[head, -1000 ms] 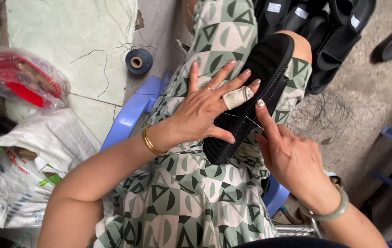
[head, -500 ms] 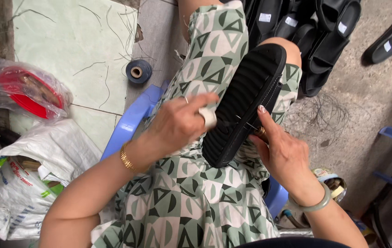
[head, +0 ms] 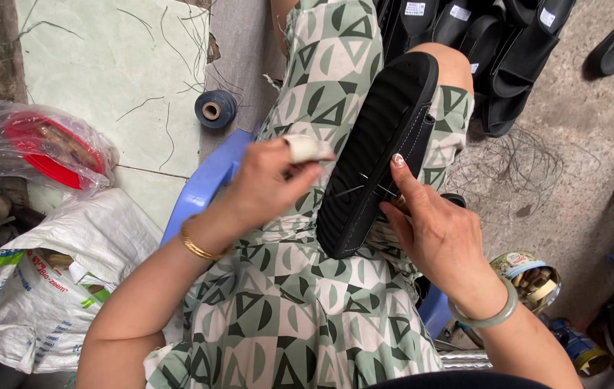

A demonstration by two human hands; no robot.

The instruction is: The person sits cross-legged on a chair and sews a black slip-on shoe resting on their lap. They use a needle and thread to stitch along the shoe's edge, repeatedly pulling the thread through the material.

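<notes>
A black sandal sole (head: pixel 382 144) lies tread-up along my lap, on a green patterned dress. My right hand (head: pixel 433 230) grips its right edge, the index fingertip pressed on the tread next to a short stitch. My left hand (head: pixel 271 180) is just left of the sole, with its fingers pinched together on a thin thread (head: pixel 350 191) that runs from the stitch. One of its fingers wears a white bandage, and a gold bangle sits on that wrist. A pale green bangle is on my right wrist.
A blue thread spool (head: pixel 214 108) stands on the floor by a blue plastic stool (head: pixel 206 180). At the left are a red dish in clear plastic (head: pixel 47 148) and a white sack (head: pixel 40 288). Black sandals (head: pixel 494 43) are piled at the top right, with an open tin (head: pixel 530 270) at the lower right.
My left hand was spread flat on the sole. It has closed into a pinch and moved left off the sole, drawing the thread. The right hand keeps its hold.
</notes>
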